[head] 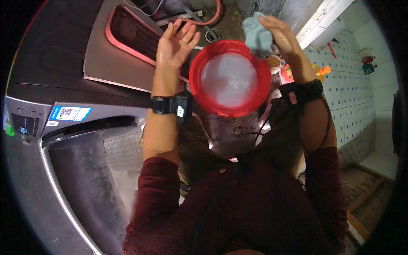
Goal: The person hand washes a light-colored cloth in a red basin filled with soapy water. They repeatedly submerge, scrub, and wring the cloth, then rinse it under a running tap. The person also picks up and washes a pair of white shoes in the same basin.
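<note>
Between my forearms stands a red plastic basin (198, 92) filled with cloudy, whitish water (231, 79). My left hand (178, 43) is raised at the basin's upper left, palm up and fingers apart, with nothing in it. At the upper right, my right hand (282, 35) grips a pale green cloth (257, 33), bunched and hanging over the basin's rim. The fingers behind the cloth are partly hidden. Both wrists wear black bands with small devices.
A washing machine (102, 100) with a grey front stands on the left, a grey board (127, 71) with a pink-rimmed opening on top. Right of the basin are a small round container (273, 63) and a bottle with an orange pump (323, 70). A red hose (216, 14) curves behind.
</note>
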